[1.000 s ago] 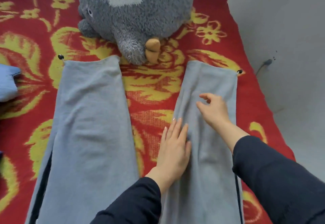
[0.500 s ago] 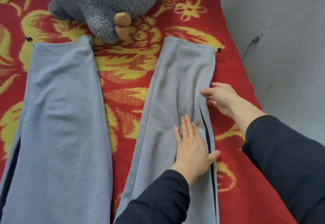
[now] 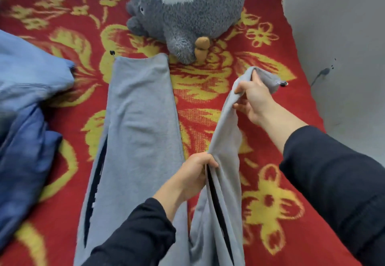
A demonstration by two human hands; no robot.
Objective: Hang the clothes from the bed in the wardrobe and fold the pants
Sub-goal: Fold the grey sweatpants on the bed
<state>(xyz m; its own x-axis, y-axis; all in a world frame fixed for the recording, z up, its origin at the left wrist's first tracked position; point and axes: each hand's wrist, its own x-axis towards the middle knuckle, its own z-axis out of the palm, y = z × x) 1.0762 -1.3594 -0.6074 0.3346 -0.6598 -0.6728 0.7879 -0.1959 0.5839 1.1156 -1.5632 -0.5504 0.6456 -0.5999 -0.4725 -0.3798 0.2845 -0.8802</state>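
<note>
As left hand (image 3: 194, 172) and right hand (image 3: 255, 101) clutch gray pants leg (image 3: 227, 134), held off blanket (image 3: 200, 90)

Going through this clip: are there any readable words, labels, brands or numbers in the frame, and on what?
None can be read.
The black side stripe on the grey pants carries a small pale mark, too blurred to read.
The plush toy and the red blanket show only patterns.

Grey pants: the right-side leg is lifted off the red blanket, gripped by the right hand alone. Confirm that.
Not quite. The head view shows both hands on the lifted leg of the grey pants: the right hand grips it near the hem, the left hand grips it mid-leg. The rest stands: that leg is raised off the red blanket.
</note>
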